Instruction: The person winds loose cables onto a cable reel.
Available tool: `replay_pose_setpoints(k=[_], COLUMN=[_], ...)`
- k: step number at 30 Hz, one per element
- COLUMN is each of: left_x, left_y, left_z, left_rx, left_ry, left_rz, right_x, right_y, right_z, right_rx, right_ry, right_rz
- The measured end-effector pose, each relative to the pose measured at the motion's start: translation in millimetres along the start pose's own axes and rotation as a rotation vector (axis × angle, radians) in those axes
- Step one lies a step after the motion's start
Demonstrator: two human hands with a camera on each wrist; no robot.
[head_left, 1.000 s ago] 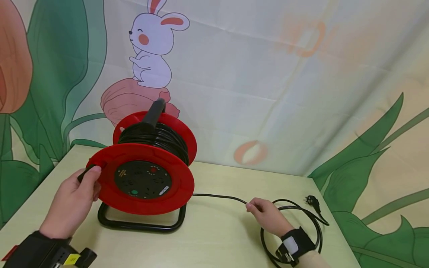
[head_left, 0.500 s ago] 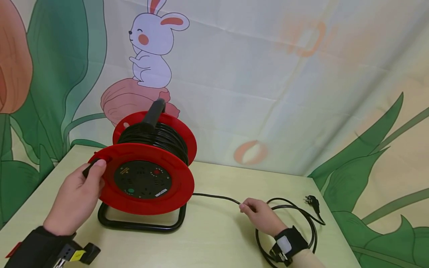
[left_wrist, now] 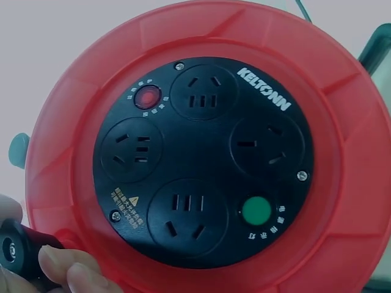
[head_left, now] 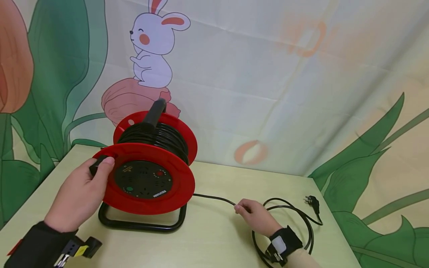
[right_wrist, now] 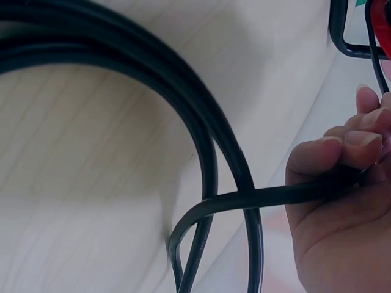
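A red cable reel with a black socket panel stands on its black tube frame at the left of the table. My left hand grips the black crank knob on the reel's front disc. Black cable is wound in many turns round the drum. From the drum's right side a single strand runs to my right hand, whose fingers are curled round the cable. Loose loops of that cable lie behind and under the right wrist. The plug lies at the far right.
The pale table ends in a right edge close to the plug and loops. Behind it hangs a printed cloth with a rabbit and leaves. A black carrying handle rises above the reel.
The knob and my left hand have moved up and right as the disc turned clockwise. My right hand has shifted left towards the reel with the cable, and the loops and plug lead followed slightly.
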State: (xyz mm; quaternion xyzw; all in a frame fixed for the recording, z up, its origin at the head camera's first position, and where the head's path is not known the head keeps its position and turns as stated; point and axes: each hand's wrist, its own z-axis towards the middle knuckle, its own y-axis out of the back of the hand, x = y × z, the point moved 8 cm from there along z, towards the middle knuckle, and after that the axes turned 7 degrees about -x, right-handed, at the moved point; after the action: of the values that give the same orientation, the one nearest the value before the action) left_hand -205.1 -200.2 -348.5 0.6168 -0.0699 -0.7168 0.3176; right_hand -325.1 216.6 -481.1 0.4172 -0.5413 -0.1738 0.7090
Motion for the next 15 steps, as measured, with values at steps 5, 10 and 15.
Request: replay_pose_setpoints(k=[5, 10, 15], left_x=[-7.7, -14.5, -21.2], left_y=[0.5, 0.7, -0.1], left_z=[0.4, 1.3, 2.2], left_rx=[-0.020, -0.039, -0.040], left_ry=[-0.016, -0.046, -0.067], left_rz=[0.056, 0.106, 0.130], right_x=[3.5, 7.2, 12.8], right_y=[-5.6, -9.9, -12.7], right_z=[2.3, 3.8, 4.2], right_rx=[0.008, 0.011, 0.021], right_ry=[0.025, 0.021, 0.014], right_rz=[0.010, 0.002, -0.002])
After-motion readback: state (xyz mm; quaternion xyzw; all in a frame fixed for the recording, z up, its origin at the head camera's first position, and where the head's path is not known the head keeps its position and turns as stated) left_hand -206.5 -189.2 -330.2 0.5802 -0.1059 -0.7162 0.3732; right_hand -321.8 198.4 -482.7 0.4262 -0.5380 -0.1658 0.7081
